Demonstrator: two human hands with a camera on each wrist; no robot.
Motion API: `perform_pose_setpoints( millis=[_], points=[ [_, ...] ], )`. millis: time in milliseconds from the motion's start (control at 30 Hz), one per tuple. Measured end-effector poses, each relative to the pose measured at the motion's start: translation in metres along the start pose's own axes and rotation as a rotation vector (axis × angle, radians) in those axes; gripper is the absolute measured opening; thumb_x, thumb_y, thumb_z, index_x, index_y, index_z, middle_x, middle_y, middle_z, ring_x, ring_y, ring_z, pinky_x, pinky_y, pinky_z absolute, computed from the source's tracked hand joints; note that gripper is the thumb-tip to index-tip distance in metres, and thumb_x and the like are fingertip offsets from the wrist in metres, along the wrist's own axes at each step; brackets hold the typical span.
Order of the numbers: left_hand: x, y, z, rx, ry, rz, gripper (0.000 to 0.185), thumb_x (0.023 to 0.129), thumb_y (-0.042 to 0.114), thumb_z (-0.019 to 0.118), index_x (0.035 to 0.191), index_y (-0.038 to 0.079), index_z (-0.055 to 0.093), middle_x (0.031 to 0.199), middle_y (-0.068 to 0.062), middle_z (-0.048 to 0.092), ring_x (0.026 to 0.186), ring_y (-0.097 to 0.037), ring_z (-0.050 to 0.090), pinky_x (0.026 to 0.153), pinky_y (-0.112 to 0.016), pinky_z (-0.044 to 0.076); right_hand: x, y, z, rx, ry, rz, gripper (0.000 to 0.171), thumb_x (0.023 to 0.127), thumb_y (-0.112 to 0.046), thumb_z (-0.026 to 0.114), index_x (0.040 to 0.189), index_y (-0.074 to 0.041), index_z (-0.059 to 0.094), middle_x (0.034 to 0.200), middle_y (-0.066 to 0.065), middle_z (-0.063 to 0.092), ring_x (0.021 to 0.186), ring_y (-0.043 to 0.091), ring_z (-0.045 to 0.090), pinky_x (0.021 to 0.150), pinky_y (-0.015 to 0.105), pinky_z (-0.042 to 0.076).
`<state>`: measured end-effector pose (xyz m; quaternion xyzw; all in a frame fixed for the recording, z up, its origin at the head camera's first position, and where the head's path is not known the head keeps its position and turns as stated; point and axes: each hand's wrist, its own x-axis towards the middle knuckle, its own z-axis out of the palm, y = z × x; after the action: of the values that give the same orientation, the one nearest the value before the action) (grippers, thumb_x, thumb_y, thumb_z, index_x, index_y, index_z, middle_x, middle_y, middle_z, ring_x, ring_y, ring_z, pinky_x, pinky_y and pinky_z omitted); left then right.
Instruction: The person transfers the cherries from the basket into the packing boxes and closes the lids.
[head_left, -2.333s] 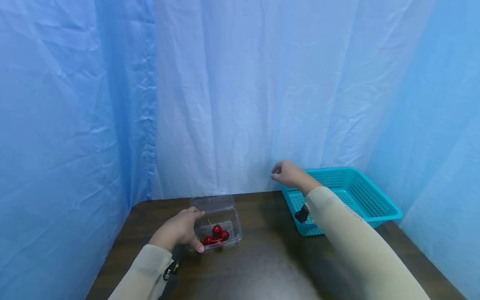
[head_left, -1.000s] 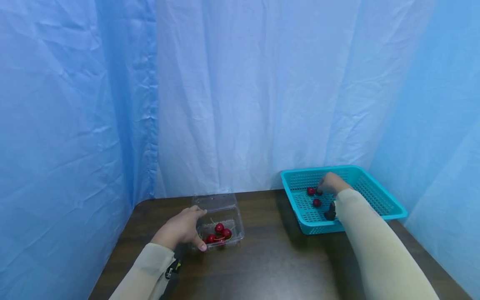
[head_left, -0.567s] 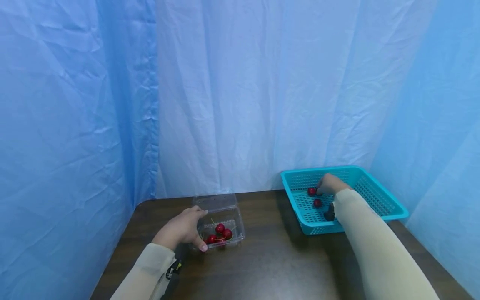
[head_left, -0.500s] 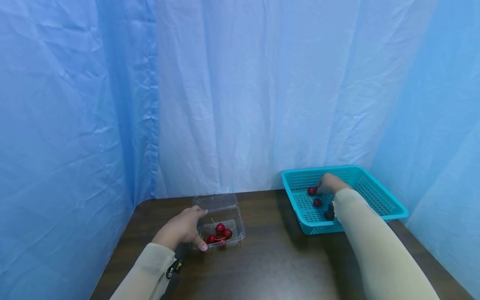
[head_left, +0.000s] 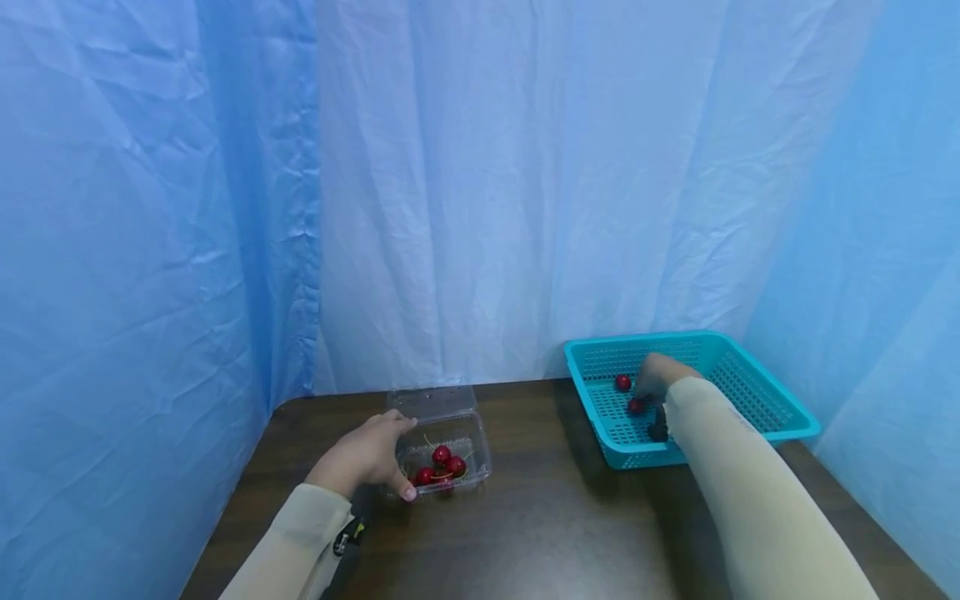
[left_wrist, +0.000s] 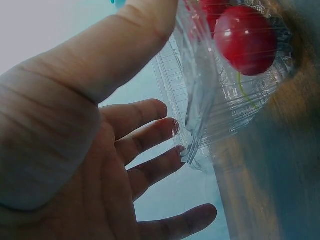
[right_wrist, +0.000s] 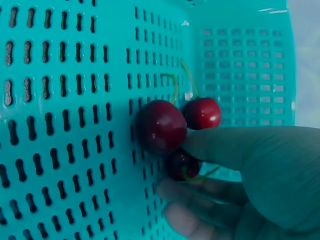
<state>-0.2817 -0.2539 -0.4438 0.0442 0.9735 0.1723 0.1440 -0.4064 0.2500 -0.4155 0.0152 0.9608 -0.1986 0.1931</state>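
My left hand holds the left side of a clear plastic clamshell container, its lid folded back. In the left wrist view the thumb lies along the container wall and the spread fingers reach its edge. Several red cherries with stems lie inside. At the right, my right hand is down in a teal plastic basket. The right wrist view has its thumb and fingers around a dark cherry; two more cherries, a large one and a brighter one, lie against them.
Both containers stand on a dark wooden table. Blue-white curtains hang behind and along both sides. The basket's raised rim surrounds the right hand.
My right hand has gone from above the basket's left edge down into it, then shifted slightly towards the front cherry. The left hand has stayed at the plastic container.
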Motion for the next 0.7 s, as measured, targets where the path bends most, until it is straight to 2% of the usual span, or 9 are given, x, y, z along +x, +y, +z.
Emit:
perform_pose_setpoints(
  millis=[233, 333, 433, 567, 633, 700],
  points=[
    [-0.001, 0.001, -0.001, 0.002, -0.004, 0.007, 0.123, 0.064, 0.044, 0.111, 0.170, 0.020, 0.055, 0.171, -0.016, 0.053, 0.157, -0.048, 0.053, 0.114, -0.074, 0.057, -0.003, -0.005, 0.000, 0.005, -0.011, 0.034, 0.021, 0.106, -0.017, 0.079, 0.114, 0.003, 0.077, 0.092, 0.014, 0.060, 0.078, 0.026, 0.057, 0.067, 0.035, 0.051],
    [-0.001, 0.000, -0.001, 0.003, -0.002, 0.008, 0.122, 0.064, 0.044, 0.111, 0.169, 0.020, 0.055, 0.171, -0.016, 0.053, 0.156, -0.048, 0.053, 0.114, -0.074, 0.057, -0.005, -0.007, -0.002, -0.005, -0.011, 0.030, 0.020, 0.105, -0.017, 0.080, 0.112, 0.003, 0.078, 0.094, 0.015, 0.063, 0.081, 0.027, 0.058, 0.068, 0.035, 0.052],
    [-0.001, 0.001, -0.001, 0.005, 0.000, 0.007, 0.121, 0.064, 0.044, 0.112, 0.169, 0.020, 0.056, 0.171, -0.016, 0.054, 0.156, -0.048, 0.053, 0.114, -0.074, 0.057, -0.005, -0.007, -0.004, -0.015, -0.014, 0.015, 0.014, 0.105, -0.013, 0.078, 0.097, -0.002, 0.076, 0.083, 0.009, 0.059, 0.075, 0.024, 0.055, 0.066, 0.034, 0.050],
    [-0.002, 0.003, -0.002, 0.003, -0.001, 0.007, 0.121, 0.065, 0.043, 0.111, 0.169, 0.018, 0.056, 0.172, -0.016, 0.053, 0.158, -0.048, 0.052, 0.115, -0.074, 0.056, 0.003, -0.008, -0.007, -0.021, -0.014, -0.021, 0.040, 0.105, -0.006, 0.070, 0.068, -0.016, 0.056, 0.063, -0.003, 0.042, 0.060, 0.015, 0.042, 0.059, 0.030, 0.043],
    [-0.002, 0.004, -0.003, 0.003, -0.006, 0.012, 0.122, 0.065, 0.042, 0.111, 0.169, 0.017, 0.055, 0.172, -0.017, 0.053, 0.159, -0.048, 0.050, 0.117, -0.074, 0.055, 0.008, -0.008, -0.009, -0.019, -0.018, -0.047, 0.048, 0.104, -0.004, 0.066, 0.064, -0.021, 0.048, 0.059, -0.008, 0.035, 0.057, 0.013, 0.036, 0.057, 0.029, 0.040],
    [-0.003, 0.005, -0.003, 0.003, -0.009, 0.012, 0.122, 0.064, 0.042, 0.112, 0.170, 0.017, 0.055, 0.172, -0.017, 0.052, 0.160, -0.048, 0.049, 0.118, -0.074, 0.054, 0.013, -0.008, -0.011, -0.017, -0.026, -0.077, 0.049, 0.104, -0.006, 0.066, 0.062, -0.022, 0.046, 0.057, -0.008, 0.035, 0.055, 0.012, 0.034, 0.055, 0.029, 0.040]
  ],
)
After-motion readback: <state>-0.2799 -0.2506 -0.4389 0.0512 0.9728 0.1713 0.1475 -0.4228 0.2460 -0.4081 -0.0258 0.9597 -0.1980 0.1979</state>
